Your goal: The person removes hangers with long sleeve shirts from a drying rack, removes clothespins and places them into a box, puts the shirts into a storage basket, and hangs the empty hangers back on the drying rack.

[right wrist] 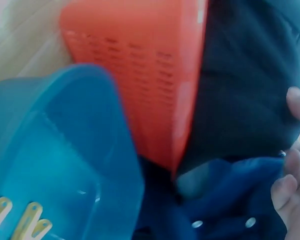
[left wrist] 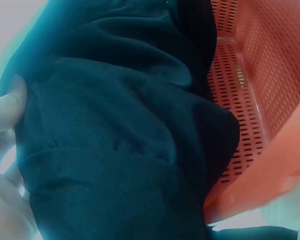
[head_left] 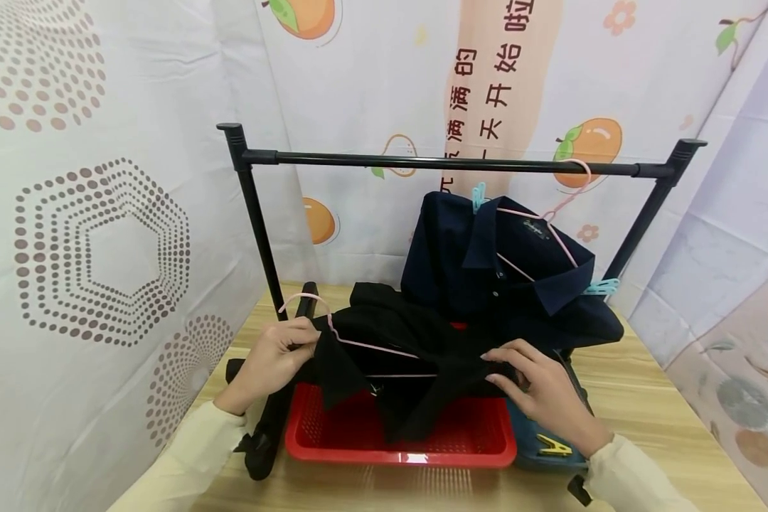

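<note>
A black collared shirt [head_left: 390,313] lies over a red basket [head_left: 397,459], with a pink hanger [head_left: 377,347] inside its neck opening. At the shirt's left shoulder, beside the hanger's hook, my left hand [head_left: 280,363] pinches the cloth; in the left wrist view its thumb [left wrist: 16,100] presses on the fabric. My right hand [head_left: 544,387] pinches the opposite shoulder between thumb and fingers. In the right wrist view the shirt's dark cloth [right wrist: 245,80] hangs over the basket's side, next to that hand.
Behind, a navy shirt [head_left: 448,263] hangs from a black rack [head_left: 422,162] on a pink hanger, with light-blue clothespins [head_left: 601,286] at its shoulders. Right of the basket stands a blue bin [right wrist: 70,145] holding yellow clothespins [head_left: 553,446]. The rack's black foot [head_left: 269,434] lies at the left.
</note>
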Tool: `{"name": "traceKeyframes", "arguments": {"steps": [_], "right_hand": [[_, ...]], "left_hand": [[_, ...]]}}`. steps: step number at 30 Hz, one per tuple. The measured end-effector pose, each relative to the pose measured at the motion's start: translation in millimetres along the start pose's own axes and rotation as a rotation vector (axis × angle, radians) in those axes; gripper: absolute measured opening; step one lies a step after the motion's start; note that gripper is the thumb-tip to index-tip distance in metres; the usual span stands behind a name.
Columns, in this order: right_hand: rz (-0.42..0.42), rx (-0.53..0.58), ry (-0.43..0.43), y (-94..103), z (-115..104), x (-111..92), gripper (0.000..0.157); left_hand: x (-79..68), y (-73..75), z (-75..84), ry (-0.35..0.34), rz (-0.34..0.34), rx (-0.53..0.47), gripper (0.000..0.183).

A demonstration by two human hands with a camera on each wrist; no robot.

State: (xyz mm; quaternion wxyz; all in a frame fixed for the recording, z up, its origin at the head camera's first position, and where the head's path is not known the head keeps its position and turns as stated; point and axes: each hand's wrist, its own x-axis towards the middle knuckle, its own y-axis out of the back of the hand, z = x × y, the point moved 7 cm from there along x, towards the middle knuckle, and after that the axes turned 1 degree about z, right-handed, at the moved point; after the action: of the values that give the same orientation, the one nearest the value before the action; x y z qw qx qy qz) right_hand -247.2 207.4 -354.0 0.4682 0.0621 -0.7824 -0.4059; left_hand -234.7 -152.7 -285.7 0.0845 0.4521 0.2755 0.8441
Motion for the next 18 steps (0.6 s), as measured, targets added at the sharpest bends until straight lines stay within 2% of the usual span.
{"name": "traceKeyframes", "arguments": {"steps": [5, 10, 14, 18], "right_hand": [[0.014, 0.007, 0.073, -3.2, -17, 13, 0.035], [0.049, 0.074, 0.098, -4.9, -16, 19, 0.029], [0.042, 0.156, 0.012, -6.2, -4, 18, 0.028], [0.016, 0.155, -0.096, -7.7, 2, 16, 0.023]], "left_hand": [[-6.5, -7.2, -18.4, 0.014, -0.011, -0.011, 0.04], [-12.8, -13.0, -31.7, 0.017, -0.045, -0.001, 0.037], [-14.4, -14.8, -36.1, 0.047, -0.071, 0.048, 0.036], [-15.8, -15.1, -41.5, 0.088, -0.093, 0.091, 0.035]]}}
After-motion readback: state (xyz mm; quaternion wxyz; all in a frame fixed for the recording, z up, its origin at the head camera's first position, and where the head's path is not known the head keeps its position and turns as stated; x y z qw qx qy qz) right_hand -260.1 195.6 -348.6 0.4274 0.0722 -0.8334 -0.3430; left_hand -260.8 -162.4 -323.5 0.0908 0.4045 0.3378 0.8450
